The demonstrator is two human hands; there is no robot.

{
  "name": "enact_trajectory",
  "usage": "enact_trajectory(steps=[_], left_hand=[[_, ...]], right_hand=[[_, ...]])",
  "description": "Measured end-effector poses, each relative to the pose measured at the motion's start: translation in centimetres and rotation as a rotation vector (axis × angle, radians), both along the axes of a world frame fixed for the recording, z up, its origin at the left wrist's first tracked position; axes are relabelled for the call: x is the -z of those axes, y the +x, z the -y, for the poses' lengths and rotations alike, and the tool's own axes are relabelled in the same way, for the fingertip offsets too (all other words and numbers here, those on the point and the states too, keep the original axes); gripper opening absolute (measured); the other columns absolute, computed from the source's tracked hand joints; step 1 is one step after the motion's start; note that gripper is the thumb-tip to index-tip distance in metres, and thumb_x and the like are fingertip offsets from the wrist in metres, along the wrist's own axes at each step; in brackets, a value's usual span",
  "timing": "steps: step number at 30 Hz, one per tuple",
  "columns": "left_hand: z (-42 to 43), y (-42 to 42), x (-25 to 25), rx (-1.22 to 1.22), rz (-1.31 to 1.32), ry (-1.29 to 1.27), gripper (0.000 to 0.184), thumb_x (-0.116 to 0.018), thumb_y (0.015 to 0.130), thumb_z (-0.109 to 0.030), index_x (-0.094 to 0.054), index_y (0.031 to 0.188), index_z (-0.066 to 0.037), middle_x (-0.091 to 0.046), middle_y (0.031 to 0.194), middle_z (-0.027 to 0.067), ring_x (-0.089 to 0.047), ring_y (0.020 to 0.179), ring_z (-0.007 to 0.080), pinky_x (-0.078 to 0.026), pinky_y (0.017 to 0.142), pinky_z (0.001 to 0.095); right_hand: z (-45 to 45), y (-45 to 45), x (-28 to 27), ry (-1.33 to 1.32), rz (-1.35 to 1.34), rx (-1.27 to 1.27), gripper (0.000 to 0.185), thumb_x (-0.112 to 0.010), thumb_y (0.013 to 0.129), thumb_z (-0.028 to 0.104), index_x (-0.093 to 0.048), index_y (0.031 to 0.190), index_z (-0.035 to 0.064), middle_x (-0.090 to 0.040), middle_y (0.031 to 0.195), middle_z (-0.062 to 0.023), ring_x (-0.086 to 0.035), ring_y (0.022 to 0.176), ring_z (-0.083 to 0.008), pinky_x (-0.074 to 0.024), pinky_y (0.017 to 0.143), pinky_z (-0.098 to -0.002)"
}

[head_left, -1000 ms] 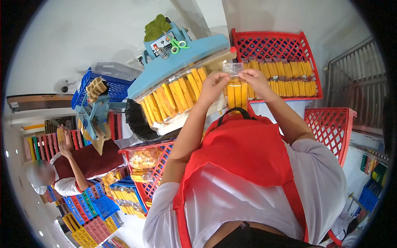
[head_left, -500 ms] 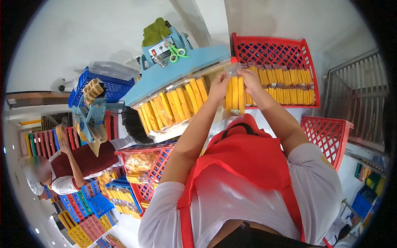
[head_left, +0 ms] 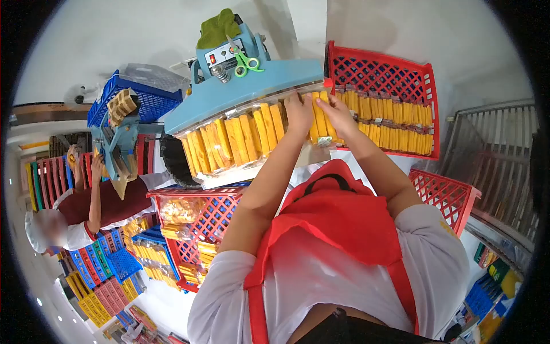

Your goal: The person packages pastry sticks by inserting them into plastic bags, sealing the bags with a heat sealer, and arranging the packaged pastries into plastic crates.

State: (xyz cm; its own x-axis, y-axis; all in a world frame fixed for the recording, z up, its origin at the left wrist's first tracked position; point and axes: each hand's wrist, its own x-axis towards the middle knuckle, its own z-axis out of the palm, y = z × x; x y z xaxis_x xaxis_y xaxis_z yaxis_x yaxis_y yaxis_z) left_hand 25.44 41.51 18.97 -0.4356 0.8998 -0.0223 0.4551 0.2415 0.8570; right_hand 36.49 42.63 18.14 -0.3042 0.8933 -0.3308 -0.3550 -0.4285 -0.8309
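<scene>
One label (head_left: 324, 141) on held pkt (head_left: 328, 127), txt illegible.

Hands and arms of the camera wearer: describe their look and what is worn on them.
Both the left hand and right hand are bare, with no gloves visible. The forearms are uncovered, with no watch or bracelet visible. Short white sleeves cover the upper arms; the right one bears a small yellow marking.

Packing workroom, with a sealing machine (head_left: 252, 86) and stacked crates (head_left: 106, 298).

Blue bar (head_left: 246, 92) blocks ahead, apron (head_left: 338, 229) side open
</scene>
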Motion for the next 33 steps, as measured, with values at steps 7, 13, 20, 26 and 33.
enact_trajectory(steps=[7, 13, 20, 26, 33], left_hand=[[6.5, -4.2, -5.0, 0.45, -0.419, 0.077, 0.046, -0.057, 0.074, -0.025, -0.048, 0.112, -0.001, -0.047, 0.114, 0.018, -0.04, 0.108, 0.0388, -0.03, 0.092, 0.042], [11.9, -8.2, -6.3, 0.525, -0.783, -0.085, 0.061, -0.062, 0.068, -0.037, -0.042, 0.122, -0.018, -0.033, 0.129, 0.0137, -0.019, 0.121, 0.0412, -0.014, 0.09, 0.0624], [12.4, -9.8, -3.1, 0.576, -0.963, 0.022, 0.067, -0.057, 0.07, -0.045, -0.033, 0.128, -0.021, -0.028, 0.132, 0.0131, -0.026, 0.12, 0.038, -0.018, 0.091, 0.0613], [12.6, -10.3, -2.2, 0.585, -0.916, 0.007, 0.066, -0.053, 0.073, -0.045, -0.028, 0.13, -0.022, -0.024, 0.134, 0.0131, -0.025, 0.121, 0.0367, -0.016, 0.093, 0.0604], [12.6, -10.7, -2.2, 0.616, -0.843, -0.049, 0.064, -0.049, 0.077, -0.045, -0.023, 0.131, -0.023, -0.017, 0.138, 0.0118, -0.018, 0.124, 0.0347, -0.009, 0.096, 0.0587]], right_hand=[[0.3, -1.1, -0.2, 0.102, 0.171, -0.027, 0.032, -0.056, 0.08, 0.019, -0.051, 0.103, -0.0022, -0.058, 0.091, -0.0083, -0.055, 0.078, -0.0136, -0.0448, 0.069, -0.0271], [0.1, -2.4, 2.1, 0.204, 0.393, 0.045, 0.033, -0.058, 0.078, 0.02, -0.052, 0.101, -0.0037, -0.059, 0.088, -0.0097, -0.056, 0.076, -0.0142, -0.0445, 0.068, -0.0276], [1.2, -3.6, 0.2, 0.258, 0.335, 0.008, 0.036, -0.058, 0.078, 0.022, -0.053, 0.101, -0.0051, -0.059, 0.09, -0.0104, -0.056, 0.078, -0.0143, -0.044, 0.07, -0.0267], [0.1, -3.8, 2.9, 0.438, 0.621, 0.012, 0.042, -0.058, 0.076, 0.031, -0.055, 0.102, -0.0018, -0.061, 0.091, -0.0145, -0.058, 0.083, -0.0204, -0.0428, 0.074, -0.0294], [0.4, -3.6, 1.9, 0.488, 0.738, 0.067, 0.045, -0.057, 0.075, 0.036, -0.057, 0.098, -0.0025, -0.061, 0.09, -0.0166, -0.058, 0.085, -0.0227, -0.0425, 0.074, -0.0309]])
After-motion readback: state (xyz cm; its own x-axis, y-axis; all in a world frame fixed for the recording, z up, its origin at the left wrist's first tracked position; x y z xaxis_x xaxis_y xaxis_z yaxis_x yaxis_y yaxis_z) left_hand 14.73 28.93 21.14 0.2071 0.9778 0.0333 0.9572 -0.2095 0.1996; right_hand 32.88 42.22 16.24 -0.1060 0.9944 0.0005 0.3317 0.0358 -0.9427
